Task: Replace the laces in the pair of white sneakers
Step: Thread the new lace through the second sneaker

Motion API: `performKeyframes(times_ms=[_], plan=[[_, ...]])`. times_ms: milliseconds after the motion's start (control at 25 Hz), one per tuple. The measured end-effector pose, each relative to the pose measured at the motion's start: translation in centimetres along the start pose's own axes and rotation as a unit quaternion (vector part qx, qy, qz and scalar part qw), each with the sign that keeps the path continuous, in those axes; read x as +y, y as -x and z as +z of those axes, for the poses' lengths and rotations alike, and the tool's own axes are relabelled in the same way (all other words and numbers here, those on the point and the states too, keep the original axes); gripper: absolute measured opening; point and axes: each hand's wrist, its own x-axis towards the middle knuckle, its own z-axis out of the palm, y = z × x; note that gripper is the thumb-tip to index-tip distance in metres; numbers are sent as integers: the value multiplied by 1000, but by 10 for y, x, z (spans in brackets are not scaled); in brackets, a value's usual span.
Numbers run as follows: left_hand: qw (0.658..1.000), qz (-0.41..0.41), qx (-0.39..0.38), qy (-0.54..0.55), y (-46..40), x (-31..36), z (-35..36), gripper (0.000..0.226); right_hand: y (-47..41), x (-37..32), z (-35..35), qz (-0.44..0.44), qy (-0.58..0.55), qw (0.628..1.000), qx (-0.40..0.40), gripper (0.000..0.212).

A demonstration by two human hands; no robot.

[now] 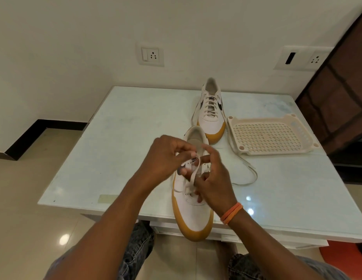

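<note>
**While both hands work the lace, the near sneaker is mid-lacing**

With the near sneaker (pixel 191 201) lying on the front edge of the table (pixel 119 142), toe toward me and slightly over the edge, I judge I am partway through threading it. My left hand (pixel 166 156) has its fingers (pixel 183 170) curled and pinching the flat white lace (pixel 194 172) just above the tongue; my right hand (pixel 211 178) also grips that lace, fingers bent over the eyelet rows, though blur keeps me from telling which eyelet it is feeding. The lower crossings look done near the toe; the upper eyelets I cannot read behind my hands.

The far sneaker (pixel 211 110) stands further back on the table, laced up its front, with a loose lace end (pixel 246 170) trailing across the table to the right. Whether that lace is the old one or the new one I cannot tell. A cream plastic tray (pixel 271 136) sits just beside the far sneaker.

Next, I judge, I need to pull the slack through evenly, find the next free eyelet, and steady the shoe so it does not slide off the edge.
</note>
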Motion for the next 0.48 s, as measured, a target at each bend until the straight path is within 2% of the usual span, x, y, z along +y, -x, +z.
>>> performKeyframes(times_ms=[40, 120, 160, 240, 360, 480], plan=[[1000, -1, -9, -26, 0, -1, 7, 14, -3, -5, -7, 15, -67, 998, 12, 57], [998, -18, -18, -49, -2, -4, 14, 13, -9, -11, -21, 30, -170, 985, 0, 30], [997, -31, -18, -70, -3, -5, 14, 12, -11, -12, -27, 34, -204, 978, 3, 24], [989, -63, -22, -131, -5, -13, 10, 18, -17, -8, -41, 61, -247, 966, 33, 31], [979, -110, -30, -172, -6, -23, 2, 20, -23, 1, -59, 122, -254, 958, 50, 26], [966, -140, -51, -213, -6, -26, 2, 15, -25, 11, -65, 168, -189, 967, 28, 17]])
